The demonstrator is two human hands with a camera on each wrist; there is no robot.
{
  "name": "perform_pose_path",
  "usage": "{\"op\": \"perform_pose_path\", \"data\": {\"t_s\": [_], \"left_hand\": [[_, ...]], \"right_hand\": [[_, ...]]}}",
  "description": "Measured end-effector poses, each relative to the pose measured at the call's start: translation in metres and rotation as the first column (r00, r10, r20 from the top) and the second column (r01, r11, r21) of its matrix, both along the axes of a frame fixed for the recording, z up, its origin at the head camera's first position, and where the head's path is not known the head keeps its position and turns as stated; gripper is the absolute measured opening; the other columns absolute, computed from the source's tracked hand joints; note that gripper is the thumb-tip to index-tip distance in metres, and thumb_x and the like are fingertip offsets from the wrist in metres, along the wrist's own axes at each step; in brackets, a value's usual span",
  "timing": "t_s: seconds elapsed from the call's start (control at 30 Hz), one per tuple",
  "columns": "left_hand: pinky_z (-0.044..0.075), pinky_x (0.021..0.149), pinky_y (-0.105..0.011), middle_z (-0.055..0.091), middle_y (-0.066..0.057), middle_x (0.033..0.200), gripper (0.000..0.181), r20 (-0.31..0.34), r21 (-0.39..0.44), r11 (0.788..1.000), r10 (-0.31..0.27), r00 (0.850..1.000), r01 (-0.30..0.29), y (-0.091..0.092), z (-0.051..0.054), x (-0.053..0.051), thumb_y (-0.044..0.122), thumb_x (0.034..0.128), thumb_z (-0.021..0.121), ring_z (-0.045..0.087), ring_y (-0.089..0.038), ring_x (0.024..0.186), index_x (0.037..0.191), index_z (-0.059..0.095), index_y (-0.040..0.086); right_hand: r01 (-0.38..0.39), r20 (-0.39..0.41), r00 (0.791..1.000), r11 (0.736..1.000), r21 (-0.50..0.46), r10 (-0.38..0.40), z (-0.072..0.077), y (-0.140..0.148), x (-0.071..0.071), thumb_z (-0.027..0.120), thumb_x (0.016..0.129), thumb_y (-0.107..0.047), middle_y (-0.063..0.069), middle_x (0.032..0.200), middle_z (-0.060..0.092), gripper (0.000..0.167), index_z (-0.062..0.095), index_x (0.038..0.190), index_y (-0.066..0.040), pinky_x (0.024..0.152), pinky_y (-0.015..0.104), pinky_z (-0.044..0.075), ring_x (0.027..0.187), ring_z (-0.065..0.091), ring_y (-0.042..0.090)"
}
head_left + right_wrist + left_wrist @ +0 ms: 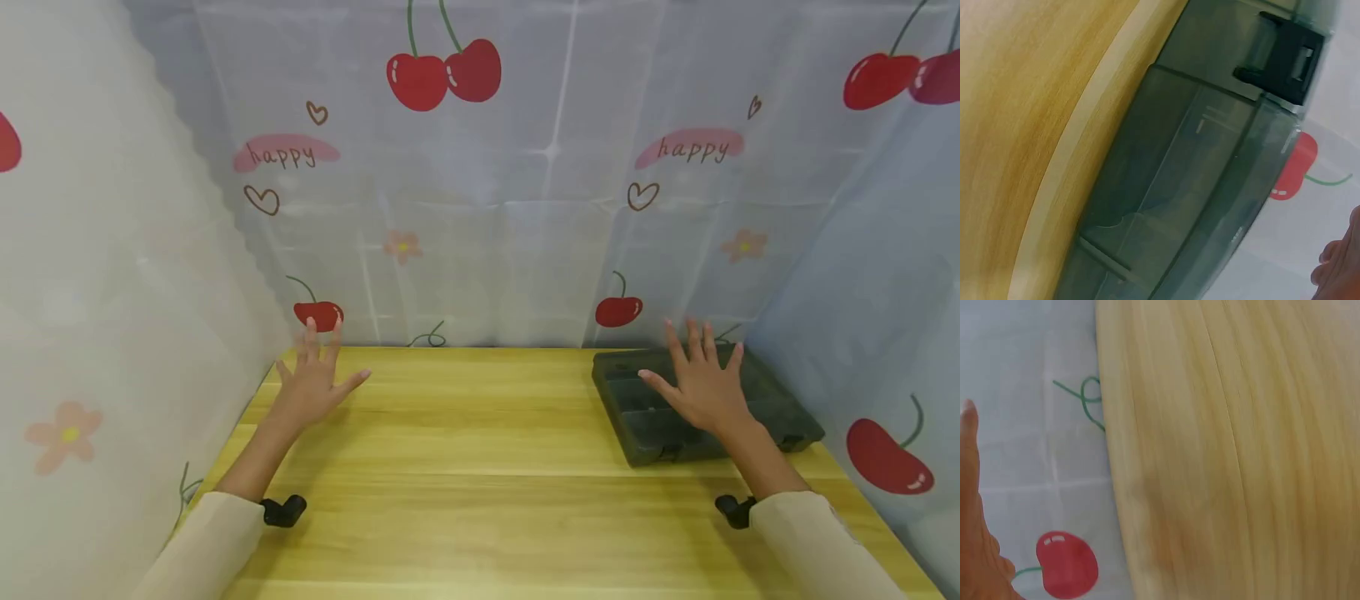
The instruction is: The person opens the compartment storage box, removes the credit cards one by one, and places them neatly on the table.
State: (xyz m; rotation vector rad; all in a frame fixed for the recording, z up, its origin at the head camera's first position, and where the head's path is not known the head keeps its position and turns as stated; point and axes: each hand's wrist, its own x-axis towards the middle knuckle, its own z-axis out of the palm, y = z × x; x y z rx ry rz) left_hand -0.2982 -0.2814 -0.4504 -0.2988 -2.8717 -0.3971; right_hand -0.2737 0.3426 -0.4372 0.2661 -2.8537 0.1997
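Observation:
My left hand [309,390] is held above the far left part of the wooden table, fingers spread and nothing in it. In the left wrist view only the edge of that hand [979,544] shows. On the right, my right hand [707,390] hovers over a dark, see-through plastic case [637,425], its fingers also spread and holding nothing. Whether it touches the case cannot be told from the head view. The case [1166,162] has dividers inside and black latches [1291,59]. Part of the right hand [1341,269] appears at the right wrist view's corner.
A yellow wood-grain table [465,517] spans the area between the arms. Around it hang white curtains [480,250] printed with cherries, flowers and hearts, at the back and both sides. A small black device sits at each wrist, by the light sleeves.

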Motion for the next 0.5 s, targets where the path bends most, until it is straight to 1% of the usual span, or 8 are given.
{"op": "perform_pose_path", "data": {"t_s": [0.1,0.17,0.23,0.3,0.33,0.43,0.5], "left_hand": [[0.002,0.101,-0.089,-0.025,-0.017,0.165,0.096,0.027,0.105,0.992,-0.073,0.997,0.070,0.014,-0.002,0.004,0.067,0.0994,0.045,-0.008,-0.049,0.151,0.163,-0.014,0.024],[0.001,0.105,-0.085,-0.025,-0.013,0.165,0.091,0.052,0.178,0.978,-0.120,0.991,0.109,0.028,0.000,0.009,0.062,0.1023,0.043,-0.008,-0.045,0.153,0.162,-0.014,0.024],[0.001,0.110,-0.081,-0.021,-0.013,0.166,0.086,0.078,0.254,0.956,-0.175,0.982,0.150,0.044,0.002,0.014,0.058,0.1050,0.041,-0.007,-0.043,0.153,0.163,-0.013,0.022],[0.000,0.113,-0.077,-0.017,-0.013,0.167,0.082,0.106,0.346,0.920,-0.235,0.966,0.186,0.061,0.001,0.018,0.056,0.1069,0.038,-0.008,-0.040,0.154,0.163,-0.010,0.021],[0.000,0.114,-0.076,-0.016,-0.014,0.167,0.079,0.123,0.393,0.898,-0.266,0.956,0.199,0.071,0.002,0.020,0.054,0.1077,0.036,-0.009,-0.039,0.154,0.163,-0.010,0.022],[0.001,0.117,-0.071,-0.016,-0.012,0.167,0.074,0.154,0.531,0.814,-0.364,0.918,0.234,0.098,0.000,0.026,0.053,0.1090,0.031,-0.012,-0.036,0.154,0.163,-0.011,0.025],[0.001,0.119,-0.068,-0.019,-0.008,0.167,0.071,0.169,0.604,0.759,-0.418,0.893,0.241,0.116,0.000,0.030,0.053,0.1093,0.029,-0.014,-0.032,0.154,0.162,-0.012,0.028]], "right_hand": [[-0.011,0.036,0.999,0.997,-0.080,0.014,0.002,0.002,0.006,0.039,0.103,-0.064,0.025,0.166,-0.014,0.091,-0.008,0.163,-0.014,0.105,0.081,-0.015,0.151,-0.015,0.046],[-0.023,0.051,0.998,0.990,-0.137,0.030,0.005,0.005,0.012,0.038,0.106,-0.058,0.026,0.166,-0.012,0.087,-0.007,0.163,-0.012,0.105,0.082,-0.013,0.151,-0.014,0.045],[-0.034,0.060,0.997,0.983,-0.180,0.046,0.008,0.010,0.018,0.038,0.107,-0.054,0.026,0.166,-0.010,0.083,-0.006,0.163,-0.011,0.105,0.083,-0.010,0.152,-0.013,0.046],[-0.042,0.071,0.996,0.975,-0.220,0.059,0.010,0.016,0.024,0.038,0.108,-0.050,0.028,0.166,-0.008,0.080,-0.004,0.164,-0.011,0.104,0.084,-0.006,0.152,-0.010,0.047],[-0.041,0.078,0.995,0.971,-0.235,0.061,0.010,0.019,0.026,0.038,0.109,-0.049,0.028,0.165,-0.007,0.079,-0.004,0.163,-0.011,0.104,0.084,-0.005,0.152,-0.009,0.047],[-0.034,0.092,0.994,0.964,-0.265,0.061,0.008,0.029,0.033,0.039,0.109,-0.046,0.031,0.165,-0.005,0.078,-0.004,0.163,-0.009,0.106,0.083,-0.001,0.151,-0.007,0.050],[-0.031,0.096,0.994,0.961,-0.276,0.060,0.006,0.035,0.035,0.040,0.110,-0.045,0.032,0.164,-0.002,0.078,-0.003,0.163,-0.007,0.106,0.083,0.003,0.150,-0.003,0.053]]}}
